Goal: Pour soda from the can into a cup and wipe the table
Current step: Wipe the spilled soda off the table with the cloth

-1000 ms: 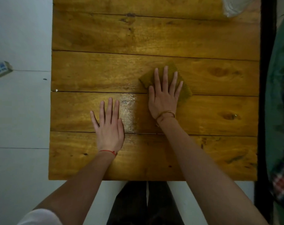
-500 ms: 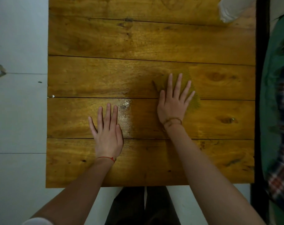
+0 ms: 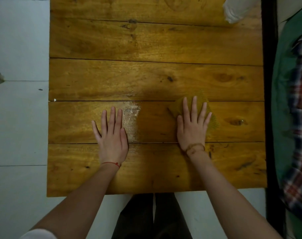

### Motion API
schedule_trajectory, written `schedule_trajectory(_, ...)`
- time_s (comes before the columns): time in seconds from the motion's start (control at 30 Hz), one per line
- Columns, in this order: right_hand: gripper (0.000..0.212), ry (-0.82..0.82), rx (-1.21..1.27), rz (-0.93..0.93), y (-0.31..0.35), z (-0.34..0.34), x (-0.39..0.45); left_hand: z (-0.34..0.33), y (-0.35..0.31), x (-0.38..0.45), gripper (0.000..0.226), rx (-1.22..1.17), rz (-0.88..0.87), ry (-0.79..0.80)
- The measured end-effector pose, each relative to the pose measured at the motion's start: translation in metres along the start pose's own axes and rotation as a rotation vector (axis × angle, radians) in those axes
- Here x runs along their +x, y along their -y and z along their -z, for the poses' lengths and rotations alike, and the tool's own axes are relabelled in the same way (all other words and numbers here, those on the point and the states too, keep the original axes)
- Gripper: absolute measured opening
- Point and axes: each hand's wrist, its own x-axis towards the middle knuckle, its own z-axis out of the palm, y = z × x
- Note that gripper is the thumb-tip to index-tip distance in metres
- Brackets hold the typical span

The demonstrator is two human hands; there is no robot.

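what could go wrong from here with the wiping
1. The wet shiny patch lies beside the left hand, while the right hand presses the yellow-green cleaning cloth well to its right; the cloth may miss the patch.
2. The patch reaches the gap between planks of the brown wooden table, so liquid might seep in.
3. The left hand's thumb sits at the patch's edge and may smear it.

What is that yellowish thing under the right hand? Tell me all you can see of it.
It looks like a cloth, mustard yellow with a coarse, grainy weave, close in colour to the table. It lies flat on the wood, straddling a seam between two planks. The right hand presses on it with straight, spread fingers, covering most of it; only its far and right edges show.
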Motion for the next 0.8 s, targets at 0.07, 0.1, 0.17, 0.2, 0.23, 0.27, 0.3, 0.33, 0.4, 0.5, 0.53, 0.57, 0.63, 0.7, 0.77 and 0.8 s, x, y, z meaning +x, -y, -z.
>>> schedule_trajectory(0.07, 0.058, -0.016, 0.02, -0.029, 0.017, -0.001, 0.003, 0.0, 0.0, -0.001, 0.056, -0.007, -0.01, -0.002)
schedule_trajectory(0.1, 0.058, -0.01, 0.013, 0.012, 0.027, -0.003, 0.0, -0.001, 0.001, -0.001, 0.056, -0.013, -0.013, -0.004)
schedule_trajectory(0.17, 0.059, 0.025, -0.002, 0.149, 0.047, -0.009, -0.017, -0.001, 0.002, -0.001, 0.055, -0.033, -0.02, -0.005)
schedule_trajectory(0.2, 0.059, 0.047, -0.002, 0.214, 0.055, -0.013, -0.029, 0.0, 0.003, -0.001, 0.055, -0.051, -0.024, -0.001)
schedule_trajectory(0.23, 0.058, 0.07, 0.004, 0.263, 0.062, -0.017, -0.044, 0.001, 0.003, -0.001, 0.054, -0.077, -0.029, 0.004)
schedule_trajectory(0.27, 0.058, 0.092, 0.016, 0.299, 0.066, -0.021, -0.058, 0.003, 0.004, -0.002, 0.054, -0.109, -0.037, 0.008)
schedule_trajectory(0.3, 0.058, 0.111, 0.027, 0.33, 0.068, -0.024, -0.073, 0.006, 0.004, -0.004, 0.054, -0.139, -0.046, 0.009)
schedule_trajectory(0.33, 0.058, 0.126, 0.029, 0.362, 0.067, -0.027, -0.086, 0.009, 0.005, -0.007, 0.054, -0.156, -0.053, 0.005)
schedule_trajectory(0.4, 0.059, 0.15, 0.01, 0.418, 0.054, -0.031, -0.109, 0.015, 0.008, -0.018, 0.054, -0.16, -0.054, -0.011)
schedule_trajectory(0.5, 0.058, 0.15, -0.031, 0.356, 0.013, -0.029, -0.127, 0.016, 0.014, -0.035, 0.054, -0.138, -0.032, -0.006)
schedule_trajectory(0.53, 0.058, 0.139, -0.05, 0.301, -0.001, -0.026, -0.127, 0.014, 0.017, -0.039, 0.055, -0.124, -0.025, 0.003)
schedule_trajectory(0.57, 0.058, 0.129, -0.067, 0.247, -0.013, -0.023, -0.124, 0.013, 0.019, -0.043, 0.055, -0.111, -0.018, 0.011)
schedule_trajectory(0.63, 0.058, 0.12, -0.051, 0.159, -0.024, -0.016, -0.105, 0.011, 0.022, -0.046, 0.055, -0.089, -0.003, 0.016)
schedule_trajectory(0.7, 0.058, 0.09, -0.013, 0.086, -0.016, -0.012, -0.08, 0.011, 0.023, -0.046, 0.055, -0.094, 0.005, 0.017)
schedule_trajectory(0.77, 0.059, 0.052, 0.01, 0.045, 0.006, -0.012, -0.059, 0.012, 0.022, -0.045, 0.055, -0.106, 0.007, 0.005)
schedule_trajectory(0.8, 0.059, 0.048, 0.024, 0.049, 0.021, -0.013, -0.051, 0.013, 0.022, -0.044, 0.055, -0.106, 0.003, -0.004)
